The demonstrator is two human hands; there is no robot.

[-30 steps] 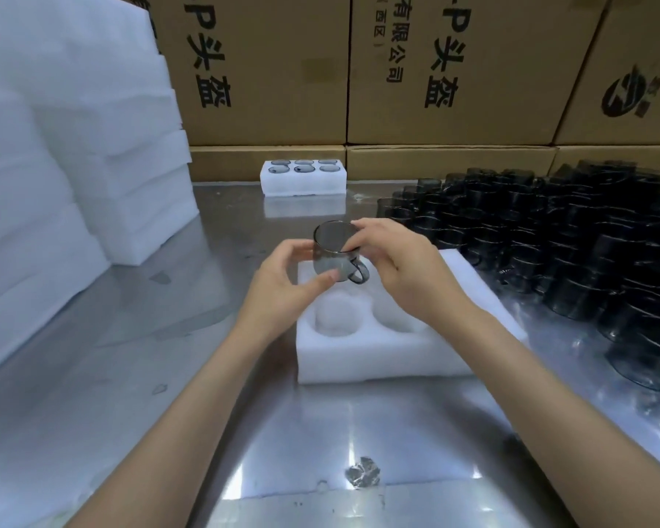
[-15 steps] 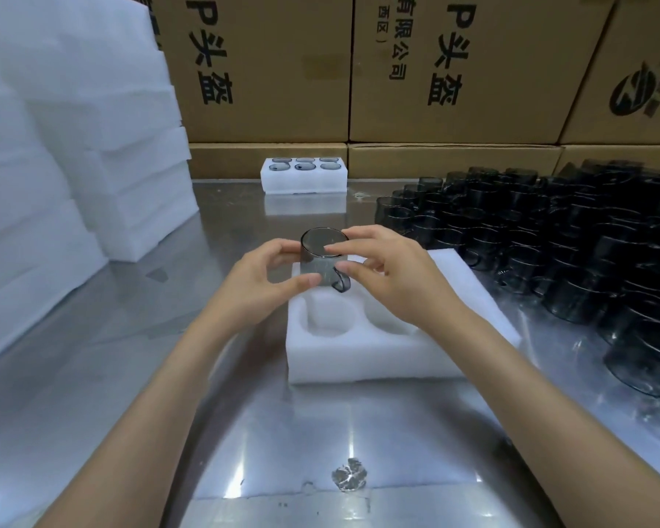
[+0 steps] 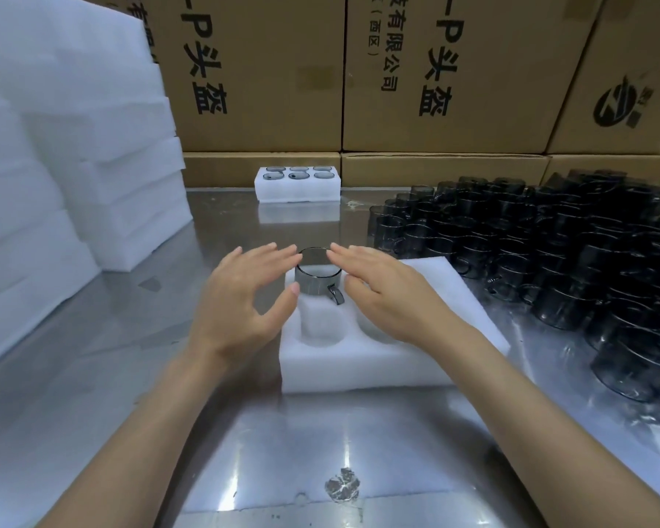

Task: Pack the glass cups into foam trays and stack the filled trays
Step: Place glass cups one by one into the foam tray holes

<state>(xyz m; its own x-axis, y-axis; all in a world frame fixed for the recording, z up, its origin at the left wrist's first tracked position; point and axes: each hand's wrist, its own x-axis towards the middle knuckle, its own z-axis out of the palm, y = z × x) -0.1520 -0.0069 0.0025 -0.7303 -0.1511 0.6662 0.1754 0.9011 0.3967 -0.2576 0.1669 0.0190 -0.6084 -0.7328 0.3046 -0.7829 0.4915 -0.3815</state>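
Packing bench, mid-shift: my left hand (image 3: pixel 241 299) and right hand (image 3: pixel 387 295) flank a smoked glass cup (image 3: pixel 315 278) sitting partway into the far-left pocket of the foam tray (image 3: pixel 359 369). Fingers of both hands are straight and spread, not wrapped round anything; left thumb tip sits at the cup's wall, right fingertips reach just to its rim. Whether either hand actually presses the glass, I can't tell from this angle.

Cup's rim stands proud of the foam w/ its handle (image 3: pixel 336 295) pointing toward me, over the foam between pockets. My read: it isn't fully seated yet.

Risks as I judge them: pushing down w/ the handle snagged on foam could tilt the cup or tear the pocket edge. Uneven pressure, one hand vs the other, could jam it crooked. A proud cup would also keep the next tray from sitting flat when stacked. And my right forearm lies near the loose cups (image 3: pixel 549 261) massed at right; a careless swing back could knock some over.

Surface: shiny steel table (image 3: pixel 111 394), w/ a thin foam sheet (image 3: pixel 359 451) under the tray and a small crumpled scrap (image 3: pixel 342 487) at the near edge. A filled tray (image 3: pixel 298 184) sits at the far end, six cups in. Blank foam stacked high at left (image 3: pixel 73 165); printed cardboard cartons (image 3: pixel 454 70) wall the back.
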